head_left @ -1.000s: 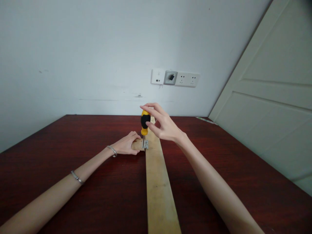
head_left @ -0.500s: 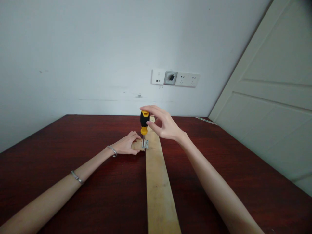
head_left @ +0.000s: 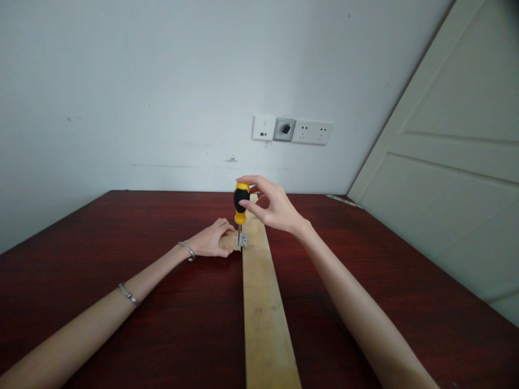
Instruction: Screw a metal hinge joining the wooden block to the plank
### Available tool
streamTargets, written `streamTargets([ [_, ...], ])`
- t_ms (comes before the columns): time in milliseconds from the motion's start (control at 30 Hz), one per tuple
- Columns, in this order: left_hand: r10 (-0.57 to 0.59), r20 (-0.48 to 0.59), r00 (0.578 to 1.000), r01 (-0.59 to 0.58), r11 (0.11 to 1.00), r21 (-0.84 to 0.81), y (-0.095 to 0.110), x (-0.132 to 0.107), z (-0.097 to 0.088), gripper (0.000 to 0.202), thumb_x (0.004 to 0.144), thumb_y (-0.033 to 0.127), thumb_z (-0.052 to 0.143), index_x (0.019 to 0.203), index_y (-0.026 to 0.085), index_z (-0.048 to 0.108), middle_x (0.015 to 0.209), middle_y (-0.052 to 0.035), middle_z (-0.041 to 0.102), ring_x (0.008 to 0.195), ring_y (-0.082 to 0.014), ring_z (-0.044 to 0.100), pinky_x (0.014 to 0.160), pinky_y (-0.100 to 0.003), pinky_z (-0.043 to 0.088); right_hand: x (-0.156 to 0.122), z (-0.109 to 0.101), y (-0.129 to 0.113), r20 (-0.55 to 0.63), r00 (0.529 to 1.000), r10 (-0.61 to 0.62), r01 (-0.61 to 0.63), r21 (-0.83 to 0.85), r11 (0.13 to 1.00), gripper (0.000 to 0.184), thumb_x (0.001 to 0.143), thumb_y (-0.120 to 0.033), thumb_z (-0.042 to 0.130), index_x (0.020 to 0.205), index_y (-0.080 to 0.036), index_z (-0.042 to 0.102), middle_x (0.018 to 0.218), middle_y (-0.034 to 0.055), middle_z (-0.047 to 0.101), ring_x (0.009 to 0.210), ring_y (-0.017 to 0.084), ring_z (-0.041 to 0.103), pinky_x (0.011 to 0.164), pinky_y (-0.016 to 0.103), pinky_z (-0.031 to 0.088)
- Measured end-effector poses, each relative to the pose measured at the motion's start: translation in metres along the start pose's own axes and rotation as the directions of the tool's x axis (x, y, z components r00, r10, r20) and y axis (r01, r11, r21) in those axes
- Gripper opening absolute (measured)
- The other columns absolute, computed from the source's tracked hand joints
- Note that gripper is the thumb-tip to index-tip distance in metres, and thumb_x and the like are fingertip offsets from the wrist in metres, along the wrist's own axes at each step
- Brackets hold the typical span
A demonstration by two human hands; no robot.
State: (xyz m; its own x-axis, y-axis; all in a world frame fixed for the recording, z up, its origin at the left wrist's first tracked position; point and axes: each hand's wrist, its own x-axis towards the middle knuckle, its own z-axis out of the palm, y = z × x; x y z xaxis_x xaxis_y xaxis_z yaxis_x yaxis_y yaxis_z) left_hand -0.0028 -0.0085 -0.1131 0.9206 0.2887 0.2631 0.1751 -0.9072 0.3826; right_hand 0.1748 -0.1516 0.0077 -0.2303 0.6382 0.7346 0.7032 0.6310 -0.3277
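Observation:
My right hand has its fingers and thumb around the handle of a yellow and black screwdriver. The screwdriver stands nearly upright, its shaft pointing down at a small metal hinge. That hinge spans the joint between a small wooden block and a long wooden board. On the left, my left hand grips the block, thumb on the near side and fingers on the far side. Where the screwdriver's tip meets the metal is too small to make out.
The long board runs front to back along the dark red tabletop. Behind the table rises a white wall with sockets and a black plug. A white panelled door stands at the right. A thin strip lies at the far right edge.
The fingers and thumb of my right hand have shifted slightly round the screwdriver handle, which looks turned a little. My left hand, the block and the board have stayed in place.

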Motion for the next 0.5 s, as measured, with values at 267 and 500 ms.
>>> streamTargets([
  [267, 0.002, 0.005, 1.000, -0.002, 1.000, -0.019, -0.0027, 0.0002, 0.0002, 0.052, 0.061, 0.031, 0.072, 0.108, 0.018, 0.055, 0.109, -0.0088, 0.050, 0.101, -0.0276, 0.051, 0.091, -0.046, 0.042, 0.0007, 0.0017, -0.0012, 0.045, 0.997, 0.056, -0.059, 0.079, 0.995, 0.043, 0.080, -0.031, 0.060, 0.121, -0.025, 0.047, 0.115, 0.0061, 0.055, 0.093, 0.017, 0.057, 0.057, 0.025, 0.053],
  [500, -0.012, 0.015, 1.000, 0.012, 1.000, -0.014, -0.0013, 0.0002, 0.0007, 0.052, 0.061, 0.031, 0.072, 0.108, 0.017, 0.055, 0.106, -0.0085, 0.050, 0.098, -0.0261, 0.051, 0.090, -0.044, 0.043, 0.0004, 0.0041, 0.0049, 0.031, 0.992, 0.120, -0.124, 0.200, 0.972, 0.050, 0.075, -0.032, 0.067, 0.120, -0.025, 0.048, 0.107, 0.0039, 0.057, 0.092, 0.017, 0.058, 0.075, 0.032, 0.054],
])
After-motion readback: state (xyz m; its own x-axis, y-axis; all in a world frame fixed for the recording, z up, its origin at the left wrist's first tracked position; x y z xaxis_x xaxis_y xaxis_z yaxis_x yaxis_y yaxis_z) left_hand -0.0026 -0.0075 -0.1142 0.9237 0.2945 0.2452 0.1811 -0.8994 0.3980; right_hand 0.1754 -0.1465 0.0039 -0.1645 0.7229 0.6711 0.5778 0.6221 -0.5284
